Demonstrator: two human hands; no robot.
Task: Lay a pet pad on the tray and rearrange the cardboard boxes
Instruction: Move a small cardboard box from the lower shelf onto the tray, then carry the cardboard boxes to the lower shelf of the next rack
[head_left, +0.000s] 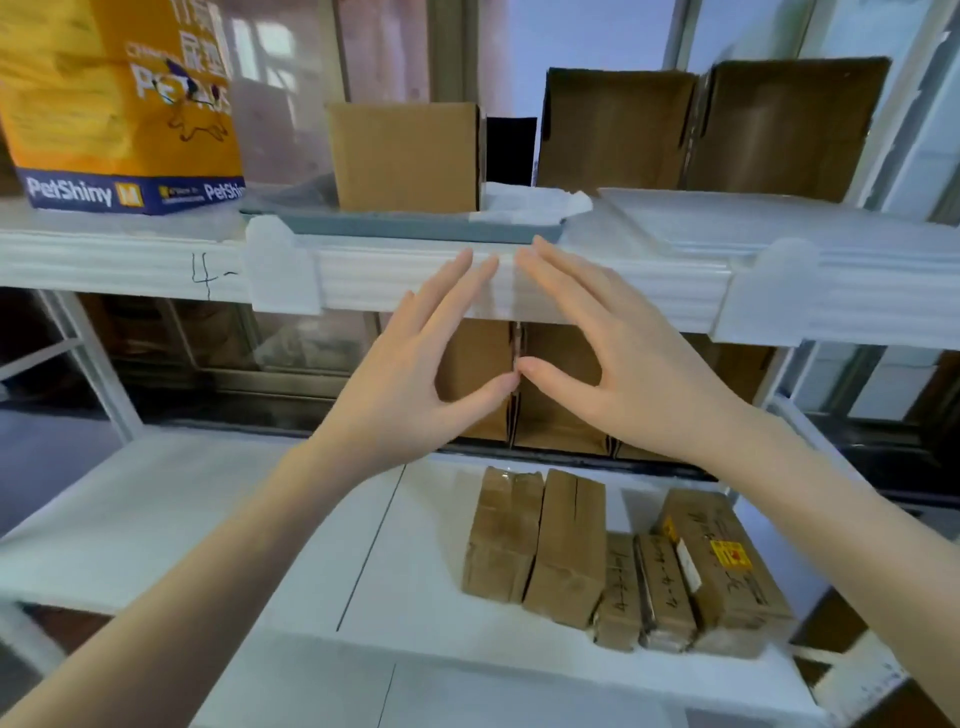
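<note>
Orange pet-pad bag (122, 98), upper shelf, far left: printed "PetShiny" on a blue base band, with "M" on a yellow patch; larger white lettering above is partly blurred.

Grey tray (400, 224), upper shelf, centre: white pet pad (530, 203) lies in it, rumpled at the right end. One closed cardboard box (405, 156) stands on the tray's left part.

Two open cardboard boxes (711, 130), upper shelf, right: side by side, touching, flaps raised.

White shelf rail (156, 265): handwritten "4-" in dark marker.

Five small taped cartons (618, 556), lower shelf: packed in a row; handwriting on the right three is illegible; the rightmost carries a yellow sticker.

More brown boxes (561, 384) at the back of the lower shelf, behind the hands.

Setting: white tiered shelving before windows.

Left hand (415, 374) and right hand (618, 364): raised before the rail, fingers spread, thumb tips meeting, palms forward, both empty and grasping nothing.
</note>
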